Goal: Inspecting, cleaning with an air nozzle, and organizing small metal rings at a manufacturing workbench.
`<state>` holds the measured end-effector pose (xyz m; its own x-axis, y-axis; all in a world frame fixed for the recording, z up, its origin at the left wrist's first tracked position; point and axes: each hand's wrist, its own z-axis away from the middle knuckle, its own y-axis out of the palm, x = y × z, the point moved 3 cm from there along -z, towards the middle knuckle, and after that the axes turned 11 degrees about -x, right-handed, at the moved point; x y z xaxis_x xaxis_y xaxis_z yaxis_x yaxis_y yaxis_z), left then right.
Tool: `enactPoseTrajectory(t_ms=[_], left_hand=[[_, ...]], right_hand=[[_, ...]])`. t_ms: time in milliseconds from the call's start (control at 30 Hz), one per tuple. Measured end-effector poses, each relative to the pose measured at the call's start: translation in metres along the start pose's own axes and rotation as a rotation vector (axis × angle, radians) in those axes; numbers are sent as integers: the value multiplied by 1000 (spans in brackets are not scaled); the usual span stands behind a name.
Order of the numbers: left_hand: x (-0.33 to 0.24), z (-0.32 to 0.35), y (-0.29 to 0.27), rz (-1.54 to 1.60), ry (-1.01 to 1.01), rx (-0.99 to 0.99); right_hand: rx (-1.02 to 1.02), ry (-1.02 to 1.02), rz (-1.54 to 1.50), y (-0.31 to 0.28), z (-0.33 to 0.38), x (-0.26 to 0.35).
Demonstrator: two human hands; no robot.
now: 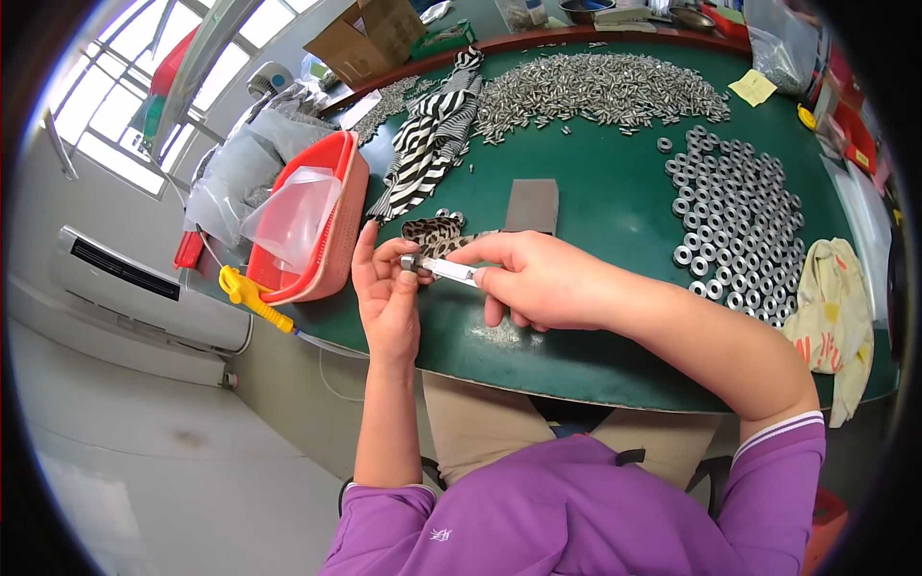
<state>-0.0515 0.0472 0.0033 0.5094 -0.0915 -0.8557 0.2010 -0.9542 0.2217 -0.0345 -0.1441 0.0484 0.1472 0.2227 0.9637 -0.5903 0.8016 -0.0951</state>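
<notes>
Though small, a shiny rounded metal piece [411, 261] (silvery) tight in left hand [388, 300], pale tool [453, 272] tight in right hand [540, 278]

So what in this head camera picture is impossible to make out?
Head view: rear end of the pale tool, hidden by the right hand.
Head view: underside of the metal piece, covered by the left hand.
Head view: floor of the red basket, behind its wall and a cloudy bag.
Head view: metal pins, too small and crowded to count.

Shows a white air conditioner [144, 300] at left, windows [115, 120] above, a cardboard box [353, 50] beside a green tray [444, 40], yellow paper [752, 87] at upper right.
</notes>
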Motion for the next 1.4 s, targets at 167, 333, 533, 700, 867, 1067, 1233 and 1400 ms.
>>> enactPoseTrajectory(t_ms=[167,333,533,700,867,1067,1233,1400], left_hand=[[2,-5,-1,150,-141,-32],[11,-6,-5,240,-248,-62],[11,0,-13,198,-286,-143],[12,-2,-21,250,-274,-164],[-9,-15,-17,-158,-41,-87],[20,-31,-48,-708,-5,-12],[20,-30,-42,-846,-4,-67],[8,-26,-35,-887,81,-84]], right_hand=[[-184,-251,250,-10,-1,4],[-388,-521,462,-15,-3,0],[-397,-548,663,-4,4,-3],[-431,-586,903,3,8,-7],[-471,-741,1111,12,7,-14],[-453,-810,1270,44,-37,-18],[-316,-676,1239,47,-18,-21],[-180,-354,1144,28,13,0]])
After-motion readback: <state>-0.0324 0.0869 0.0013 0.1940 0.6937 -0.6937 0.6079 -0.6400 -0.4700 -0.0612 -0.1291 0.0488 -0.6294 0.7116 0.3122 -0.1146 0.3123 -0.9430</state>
